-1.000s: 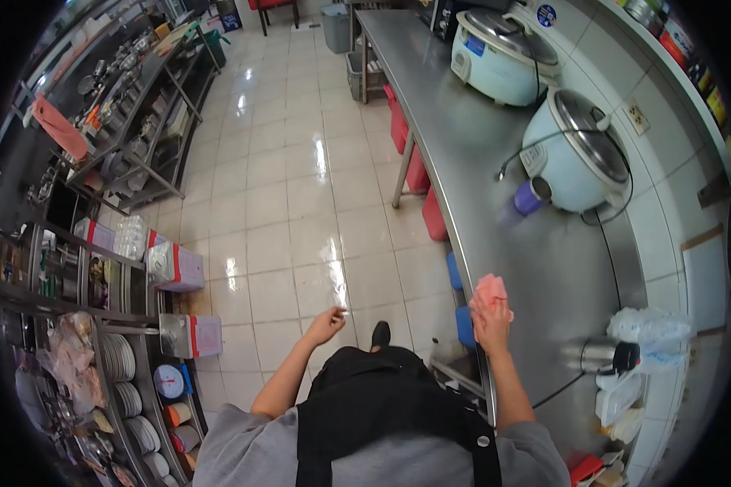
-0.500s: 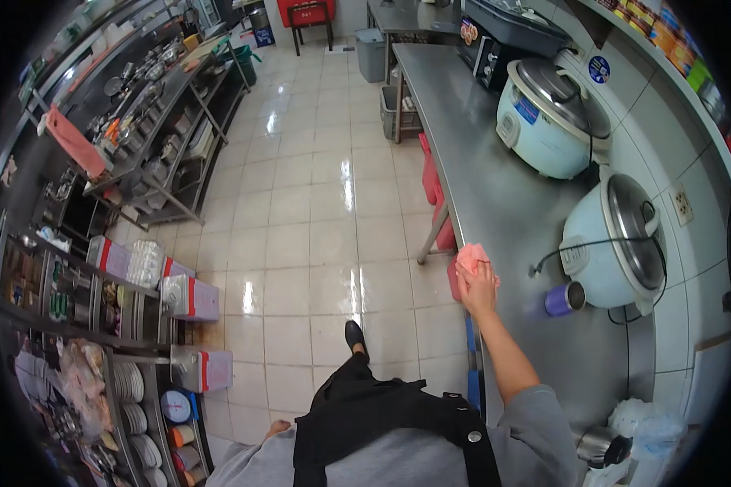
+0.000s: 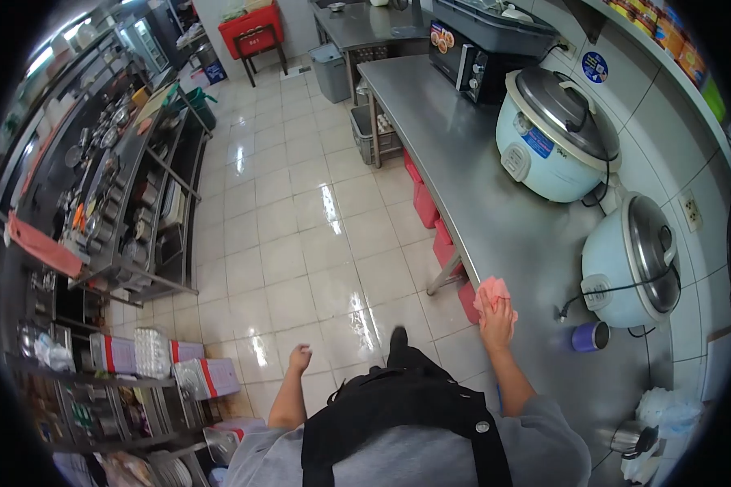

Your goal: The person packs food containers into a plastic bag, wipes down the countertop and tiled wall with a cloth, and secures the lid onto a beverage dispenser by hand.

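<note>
My right hand point(image 3: 497, 323) is closed on a pink cloth point(image 3: 495, 292), pressed at the near edge of the steel table point(image 3: 503, 231). To its right, a purple tumbler point(image 3: 589, 337) with a metallic rim lies or stands on the table; which one I cannot tell. Beyond it, a pale blue rice cooker point(image 3: 605, 256) has a black cord running across its lid. A second rice cooker point(image 3: 544, 154) sits farther along. My left hand point(image 3: 300, 358) hangs over the floor at my side, its fingers curled with nothing visible in them.
A black oven point(image 3: 463, 65) with a grey tub on top stands at the table's far end. Red containers point(image 3: 424, 203) sit beneath the table. Steel shelving with pots point(image 3: 97, 227) lines the left side. Shiny floor tiles point(image 3: 276, 215) lie between.
My view has shifted forward and turned. My left hand has swung forward into clear view. My right hand still holds the cloth at the table edge.
</note>
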Motion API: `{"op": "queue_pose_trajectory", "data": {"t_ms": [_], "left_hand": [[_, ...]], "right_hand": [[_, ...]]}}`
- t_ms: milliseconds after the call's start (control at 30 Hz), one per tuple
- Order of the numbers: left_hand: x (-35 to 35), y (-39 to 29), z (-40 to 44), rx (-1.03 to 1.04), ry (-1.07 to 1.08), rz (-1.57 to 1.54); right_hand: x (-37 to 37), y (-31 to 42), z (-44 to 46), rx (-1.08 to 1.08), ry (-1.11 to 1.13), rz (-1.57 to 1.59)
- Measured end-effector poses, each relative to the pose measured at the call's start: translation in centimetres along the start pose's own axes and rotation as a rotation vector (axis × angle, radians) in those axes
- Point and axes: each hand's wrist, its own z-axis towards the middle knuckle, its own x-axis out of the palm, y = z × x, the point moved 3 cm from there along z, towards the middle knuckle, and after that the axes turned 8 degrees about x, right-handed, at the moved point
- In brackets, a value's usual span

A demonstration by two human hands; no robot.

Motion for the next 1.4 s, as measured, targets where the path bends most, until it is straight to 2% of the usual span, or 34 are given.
{"op": "queue_pose_trajectory", "data": {"t_ms": [67, 133, 267, 333, 400, 467, 533, 600, 733, 833, 900, 933, 1000, 1067, 1100, 1167, 1200, 1267, 1300, 1367, 1400], "left_hand": [[-0.3, -6.5, 6.1, 0.181, 0.01, -0.075], [-0.7, -13.2, 9.7, 0.271, 0.018, -0.061], [-2.1, -20.2, 14.0, 0.361, 0.095, -0.058], [-2.5, -18.6, 14.5, 0.327, 0.201, -0.03], [-2.6, -12.7, 16.9, 0.227, 0.265, -0.023], [-4.8, -10.2, 16.2, -0.046, 0.212, 0.023], [-6.9, -7.4, 14.4, -0.195, 0.158, -0.061], [-8.4, -6.2, 14.4, -0.128, 0.145, 0.159], [-11.5, -5.1, 15.9, -0.242, 0.227, 0.137], [-13.4, -5.4, 21.2, -0.217, 0.258, 0.132], [-15.2, -5.4, 25.5, -0.164, 0.28, 0.143], [-16.4, -5.6, 28.0, -0.132, 0.279, 0.15], [-19.1, -6.5, 34.0, -0.047, 0.263, 0.17], [-22.4, -8.4, 41.4, 0.064, 0.233, 0.174], [-24.4, -10.1, 44.5, 0.064, 0.199, 0.131], [-28.3, -14.7, 51.7, 0.015, 0.149, 0.12], [-29.8, -16.6, 55.1, -0.029, 0.129, 0.15], [-31.6, -20.4, 61.7, 0.115, 0.046, 0.167], [-31.8, -22.2, 64.3, 0.126, 0.06, 0.177], [-31.9, -27.7, 68.5, 0.246, 0.056, -0.037], [-31.2, -29.7, 70.4, 0.254, 0.068, -0.026]], "right_hand": [[0.7, 1.6, 2.8, 0.017, -0.037, 0.01], [1.2, 3.5, 6.5, 0.025, -0.076, 0.019], [3.2, 7.8, 15.2, 0.04, -0.128, -0.024], [5.4, 9.2, 19.8, 0.036, -0.138, -0.04], [7.6, 11.2, 25.0, 0.002, -0.147, -0.062], [7.9, 14.1, 30.5, 0.001, -0.134, -0.043], [8.4, 16.7, 34.7, 0.0, -0.102, -0.036], [9.6, 19.0, 40.0, -0.032, -0.167, -0.055], [12.4, 23.5, 49.6, -0.079, -0.25, -0.119], [12.5, 27.4, 57.2, -0.065, -0.249, 0.058], [12.2, 28.0, 61.8, 0.18, -0.052, 0.422], [11.3, 28.8, 63.6, 0.188, -0.053, 0.419], [9.1, 28.8, 66.9, 0.42, -0.099, 1.148], [6.4, 28.3, 68.1, 0.513, -0.126, 1.512], [7.1, 26.5, 68.5, 0.527, -0.146, 1.506], [9.8, 21.9, 67.1, 0.762, -0.104, 0.688], [9.5, 21.9, 66.1, 0.785, -0.116, 0.677], [7.4, 22.8, 64.8, 0.646, -0.389, 0.291], [7.3, 23.4, 65.0, 0.666, -0.393, 0.285], [7.5, 26.2, 66.4, 0.203, -0.384, 0.027], [9.0, 26.7, 67.4, 0.22, -0.384, 0.025]]}}
